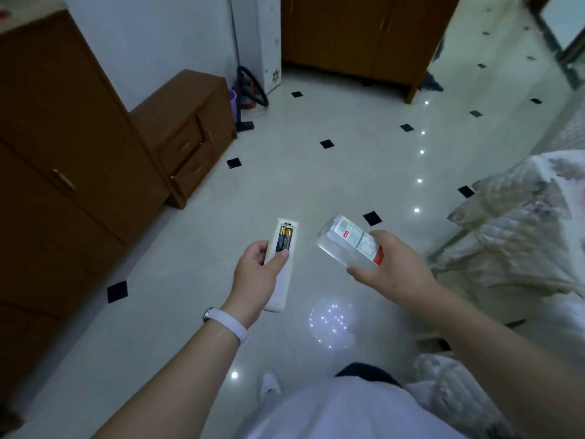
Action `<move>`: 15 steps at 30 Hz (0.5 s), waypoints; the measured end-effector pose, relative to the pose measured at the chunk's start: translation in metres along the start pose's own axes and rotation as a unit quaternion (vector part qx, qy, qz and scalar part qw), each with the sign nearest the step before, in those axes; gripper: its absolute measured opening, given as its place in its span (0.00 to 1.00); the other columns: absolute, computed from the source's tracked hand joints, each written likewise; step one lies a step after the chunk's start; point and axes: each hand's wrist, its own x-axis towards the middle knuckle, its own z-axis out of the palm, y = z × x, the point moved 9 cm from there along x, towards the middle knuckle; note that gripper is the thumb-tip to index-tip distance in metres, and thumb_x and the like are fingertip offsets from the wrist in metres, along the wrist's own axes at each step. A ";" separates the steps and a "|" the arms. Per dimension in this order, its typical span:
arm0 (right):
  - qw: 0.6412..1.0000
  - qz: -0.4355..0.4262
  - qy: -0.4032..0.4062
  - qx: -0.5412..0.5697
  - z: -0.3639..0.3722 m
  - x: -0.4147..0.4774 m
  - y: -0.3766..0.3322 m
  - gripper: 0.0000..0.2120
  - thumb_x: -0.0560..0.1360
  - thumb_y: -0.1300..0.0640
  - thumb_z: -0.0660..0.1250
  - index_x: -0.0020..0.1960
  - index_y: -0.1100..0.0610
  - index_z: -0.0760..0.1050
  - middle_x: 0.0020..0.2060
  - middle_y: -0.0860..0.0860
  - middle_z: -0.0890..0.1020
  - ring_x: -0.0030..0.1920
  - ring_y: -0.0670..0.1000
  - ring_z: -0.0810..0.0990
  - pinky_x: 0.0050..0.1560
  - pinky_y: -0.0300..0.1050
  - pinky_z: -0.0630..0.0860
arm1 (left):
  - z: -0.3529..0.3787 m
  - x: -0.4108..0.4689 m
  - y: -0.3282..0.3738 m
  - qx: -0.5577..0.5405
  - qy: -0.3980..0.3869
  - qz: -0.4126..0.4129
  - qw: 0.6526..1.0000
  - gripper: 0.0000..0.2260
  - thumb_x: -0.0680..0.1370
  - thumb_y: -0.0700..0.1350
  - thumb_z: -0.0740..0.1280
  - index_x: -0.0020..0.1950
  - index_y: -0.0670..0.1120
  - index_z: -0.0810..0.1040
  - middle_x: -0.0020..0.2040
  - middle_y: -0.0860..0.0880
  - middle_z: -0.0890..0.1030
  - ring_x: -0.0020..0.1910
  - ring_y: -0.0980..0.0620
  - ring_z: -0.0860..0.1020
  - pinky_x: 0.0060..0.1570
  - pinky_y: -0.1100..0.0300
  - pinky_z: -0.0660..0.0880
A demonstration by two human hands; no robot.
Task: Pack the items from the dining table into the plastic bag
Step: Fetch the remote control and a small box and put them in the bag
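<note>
1. White plastic remote control [280, 264], back side up with its battery cover off and two batteries [284, 239] showing, is gripped in the left hand [256, 280], thumb pressed on its back.
2. Right hand [395, 267] is wrapped around a clear plastic bottle [348, 245] with a red and white label, tilted with its base pointing away.
3. Both items are held in the air above the pale tiled floor [316, 172], just beside each other but apart.
4. Left wrist wears a white band [228, 324].
5. Brown wooden cabinets [63, 153] stand on the left; a floral cloth [522, 223] hangs on the right.
</note>
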 end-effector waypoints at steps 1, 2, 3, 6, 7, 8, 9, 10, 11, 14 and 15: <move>1.000 0.023 0.013 0.015 -0.006 0.009 0.008 0.22 0.63 0.39 0.73 0.51 0.46 0.71 0.41 0.44 0.77 0.41 0.45 0.78 0.43 0.49 0.77 | 0.011 0.016 0.005 0.007 -0.016 -0.002 1.000 0.06 0.77 0.45 0.71 0.52 0.49 0.78 0.45 0.49 0.83 0.41 0.51 0.80 0.41 0.56 0.76; 0.999 0.038 0.024 0.025 -0.010 0.016 0.014 0.22 0.63 0.39 0.73 0.51 0.47 0.71 0.41 0.44 0.77 0.41 0.45 0.77 0.42 0.48 0.77 | 0.020 0.029 0.009 0.013 -0.029 -0.004 0.999 0.06 0.77 0.45 0.71 0.52 0.49 0.78 0.45 0.49 0.83 0.41 0.51 0.80 0.41 0.56 0.75; 0.998 0.045 0.030 0.027 -0.012 0.022 0.018 0.22 0.63 0.38 0.72 0.51 0.47 0.70 0.41 0.44 0.77 0.40 0.44 0.77 0.41 0.47 0.76 | 0.027 0.038 0.011 0.016 -0.038 -0.006 0.999 0.06 0.77 0.45 0.71 0.53 0.49 0.78 0.45 0.49 0.83 0.40 0.51 0.80 0.40 0.56 0.75; 0.995 0.078 0.047 0.035 -0.020 0.051 0.040 0.20 0.64 0.39 0.72 0.47 0.47 0.69 0.39 0.44 0.74 0.38 0.43 0.74 0.35 0.44 0.68 | 0.061 0.077 0.022 0.041 -0.071 -0.010 0.997 0.08 0.77 0.45 0.71 0.54 0.47 0.78 0.45 0.48 0.83 0.40 0.52 0.80 0.39 0.57 0.75; 0.994 0.091 0.048 0.043 -0.022 0.062 0.049 0.19 0.64 0.40 0.73 0.46 0.48 0.68 0.38 0.44 0.73 0.37 0.43 0.74 0.33 0.43 0.66 | 0.073 0.090 0.026 0.047 -0.077 -0.010 0.996 0.08 0.77 0.45 0.71 0.55 0.46 0.78 0.45 0.47 0.83 0.40 0.51 0.80 0.39 0.57 0.75; 0.992 0.102 0.049 0.054 -0.022 0.073 0.058 0.19 0.64 0.40 0.73 0.45 0.48 0.68 0.38 0.45 0.73 0.37 0.44 0.74 0.33 0.43 0.66 | 0.084 0.104 0.031 0.054 -0.080 -0.009 0.995 0.08 0.77 0.44 0.71 0.55 0.45 0.78 0.46 0.47 0.83 0.40 0.51 0.80 0.39 0.57 0.75; 0.991 0.108 0.052 0.065 -0.022 0.086 0.068 0.19 0.64 0.40 0.73 0.45 0.48 0.68 0.38 0.45 0.74 0.37 0.44 0.74 0.33 0.43 0.66 | 0.096 0.118 0.037 0.059 -0.084 -0.004 0.995 0.08 0.77 0.44 0.71 0.54 0.45 0.78 0.46 0.46 0.83 0.40 0.51 0.80 0.40 0.56 0.75; 0.989 0.112 0.055 0.074 -0.023 0.100 0.079 0.19 0.64 0.40 0.73 0.45 0.47 0.69 0.39 0.46 0.74 0.37 0.45 0.75 0.34 0.43 0.68 | 0.110 0.133 0.044 0.061 -0.088 0.000 0.994 0.08 0.77 0.44 0.71 0.54 0.45 0.78 0.45 0.46 0.83 0.39 0.51 0.80 0.40 0.56 0.76; 0.988 0.118 0.055 0.082 -0.025 0.115 0.090 0.19 0.63 0.39 0.73 0.46 0.47 0.69 0.39 0.46 0.75 0.37 0.45 0.75 0.35 0.44 0.70 | 0.124 0.147 0.050 0.063 -0.092 0.002 0.994 0.07 0.77 0.43 0.71 0.54 0.45 0.78 0.45 0.46 0.83 0.39 0.51 0.80 0.40 0.56 0.76; 0.986 0.126 0.049 0.102 -0.039 0.164 0.122 0.20 0.63 0.39 0.73 0.48 0.45 0.69 0.40 0.44 0.75 0.38 0.43 0.75 0.37 0.44 0.72 | 0.171 0.190 0.068 0.087 -0.092 0.002 0.992 0.06 0.77 0.44 0.71 0.53 0.47 0.78 0.46 0.45 0.84 0.40 0.50 0.80 0.42 0.55 0.77; 0.984 0.127 0.052 0.112 -0.047 0.181 0.133 0.20 0.63 0.39 0.73 0.48 0.45 0.69 0.40 0.44 0.75 0.39 0.43 0.75 0.37 0.44 0.72 | 0.188 0.204 0.076 0.095 -0.092 0.002 0.991 0.06 0.77 0.44 0.71 0.53 0.47 0.78 0.47 0.45 0.84 0.41 0.49 0.81 0.43 0.54 0.77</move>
